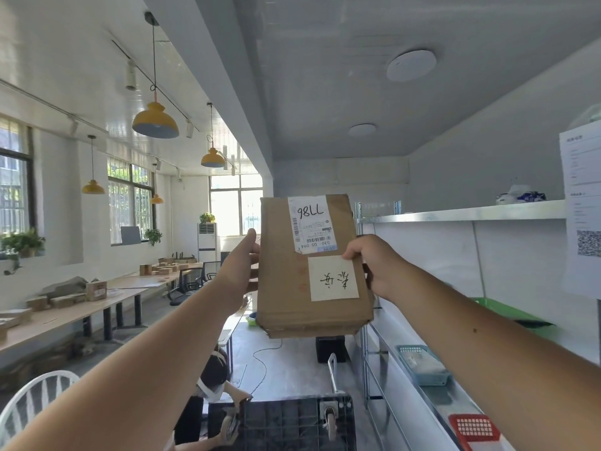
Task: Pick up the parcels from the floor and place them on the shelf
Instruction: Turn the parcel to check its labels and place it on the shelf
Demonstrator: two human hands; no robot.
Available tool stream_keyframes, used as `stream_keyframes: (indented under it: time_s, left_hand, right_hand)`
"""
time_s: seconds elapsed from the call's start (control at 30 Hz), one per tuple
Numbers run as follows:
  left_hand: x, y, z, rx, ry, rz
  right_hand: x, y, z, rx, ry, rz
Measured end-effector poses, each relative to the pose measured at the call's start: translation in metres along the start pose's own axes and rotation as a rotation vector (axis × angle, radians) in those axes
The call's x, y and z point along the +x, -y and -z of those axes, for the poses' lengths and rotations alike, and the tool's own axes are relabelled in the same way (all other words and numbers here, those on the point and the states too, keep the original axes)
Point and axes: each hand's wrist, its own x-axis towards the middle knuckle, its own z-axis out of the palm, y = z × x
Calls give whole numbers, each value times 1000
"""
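A brown cardboard parcel (286, 288) with a white shipping label and a white handwritten note is held up high at arm's length in the middle of the view. My left hand (242, 271) grips its left edge and my right hand (374, 268) grips its right edge. The metal shelf (461, 214) stands to the right; its top board runs level with the parcel's upper half. The parcel is left of the shelf's corner post and rests on nothing.
An upturned black trolley (292, 421) with castors lies below. On lower shelf levels sit a blue basket (422, 364), a red basket (474, 428) and a green tray (507, 312). A person (211, 379) crouches low at centre. Long tables (65, 307) line the left.
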Motion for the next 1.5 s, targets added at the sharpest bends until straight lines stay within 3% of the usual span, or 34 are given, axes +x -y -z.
stream_keyframes:
  time_s: [0.23,0.4,0.6,1.0,1.23,1.4,1.5]
  left_hand:
    - [-2,-6,4,58,18,-68]
    - [-8,-23,3,247,46,-122]
    - [-9,-31,3,317,-6,-215]
    - [5,-39,16,367,-8,-263]
    - [5,-48,20,625,10,-322]
    - [-2,-47,26,545,-20,-327]
    - [-4,-41,26,454,-52,-341]
  right_hand:
    - [-7,11,-12,41,-55,59]
    - [-5,11,-12,56,-65,56]
    - [-10,13,-17,45,-92,71]
    - [-11,9,-13,69,-36,36]
    - [-10,3,-13,116,48,113]
    - [-9,-2,-10,102,137,151]
    - [-14,1,-13,146,186,70]
